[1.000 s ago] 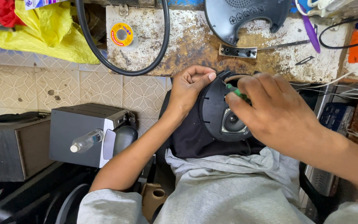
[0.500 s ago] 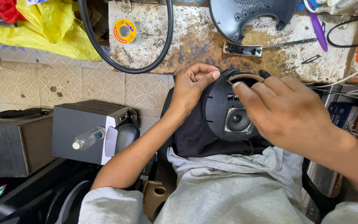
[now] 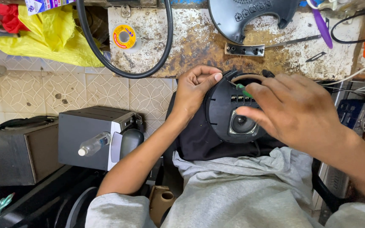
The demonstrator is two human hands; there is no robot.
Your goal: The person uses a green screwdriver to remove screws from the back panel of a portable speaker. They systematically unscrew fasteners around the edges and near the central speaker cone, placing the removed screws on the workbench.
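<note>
Left hand (image 3: 195,90) pinches round black speaker shell (image 3: 224,114) w/ small speaker (image 3: 242,124) inside; right hand (image 3: 292,112) grips green screwdriver (image 3: 243,89).

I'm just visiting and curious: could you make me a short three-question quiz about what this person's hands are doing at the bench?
1. True or false: the left hand grips the upper left rim of the round black speaker housing.
2. What does the right hand pinch at its fingertips? A) a green-handled tool B) a yellow solder reel C) a clear bottle
3. Fill in: the small speaker cone sits in the housing's ______ part, near the person's lap.

Key
1. True.
2. A. The solder reel lies on the worn benchtop, and the clear bottle rests by the grey box on the left.
3. Lower.
</note>
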